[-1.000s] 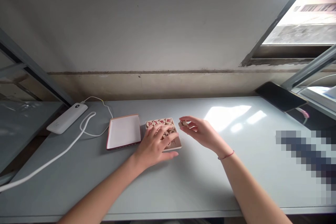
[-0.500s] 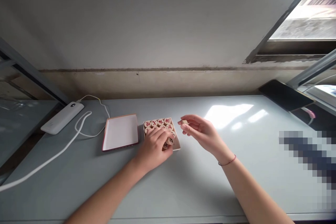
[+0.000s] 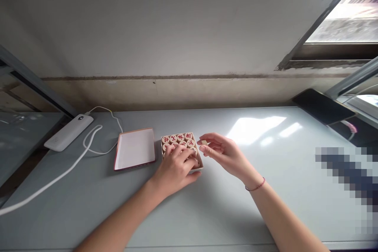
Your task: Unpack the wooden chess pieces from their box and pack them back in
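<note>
Xiangqi pieces lie in rows inside an open box, the left hand over its near part, seemingly steadying them; whether its loosely curled fingers grip one, I cannot tell. Just right of the box, the right hand pinches a single piece, probably for control. Left lie the lid, white cable and power bank, none in the way.

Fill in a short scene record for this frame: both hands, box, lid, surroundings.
Left hand: over the box, covering part of it; grip unclear
Right hand: holding a pale piece by the box's right side
Box: open, round pieces inside, several with red characters
Lid: left of box, inside up
Surroundings: grey tabletop, white device far left
</note>
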Demonstrator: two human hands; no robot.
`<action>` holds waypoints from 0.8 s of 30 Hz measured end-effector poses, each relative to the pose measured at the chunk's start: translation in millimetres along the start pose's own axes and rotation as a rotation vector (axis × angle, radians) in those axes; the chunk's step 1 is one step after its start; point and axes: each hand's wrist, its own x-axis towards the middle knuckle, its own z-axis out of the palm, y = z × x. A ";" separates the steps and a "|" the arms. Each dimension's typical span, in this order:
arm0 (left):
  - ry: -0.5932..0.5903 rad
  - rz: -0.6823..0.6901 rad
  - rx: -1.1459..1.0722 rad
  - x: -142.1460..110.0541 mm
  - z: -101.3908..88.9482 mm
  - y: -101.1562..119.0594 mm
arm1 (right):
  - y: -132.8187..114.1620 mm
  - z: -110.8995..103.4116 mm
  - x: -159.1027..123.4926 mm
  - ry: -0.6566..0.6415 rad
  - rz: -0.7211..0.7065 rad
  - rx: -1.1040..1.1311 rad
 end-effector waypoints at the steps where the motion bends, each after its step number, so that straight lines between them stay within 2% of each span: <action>1: -0.015 0.005 0.012 -0.7 -0.6 0.4 | -0.1 0.2 0.0 -0.009 -0.010 -0.019; 5: -0.060 0.017 0.019 -2.5 -7.8 -0.6 | -1.5 0.8 -2.4 -0.087 -0.065 -0.131; 9: -0.109 -0.024 0.003 -5.1 -28.3 -9.2 | -4.1 3.8 -8.5 -0.214 -0.179 -0.300; 14: -0.271 -0.115 -0.060 -12.2 -49.1 -22.4 | -7.6 10.4 -12.3 -0.251 -0.222 -0.525; 19: -0.367 -0.157 -0.087 -15.1 -48.4 -24.6 | -7.9 11.2 -11.9 -0.283 -0.220 -0.591; 24: -0.358 -0.165 -0.068 -14.4 -45.4 -25.1 | -4.1 13.2 -11.7 -0.270 -0.223 -0.635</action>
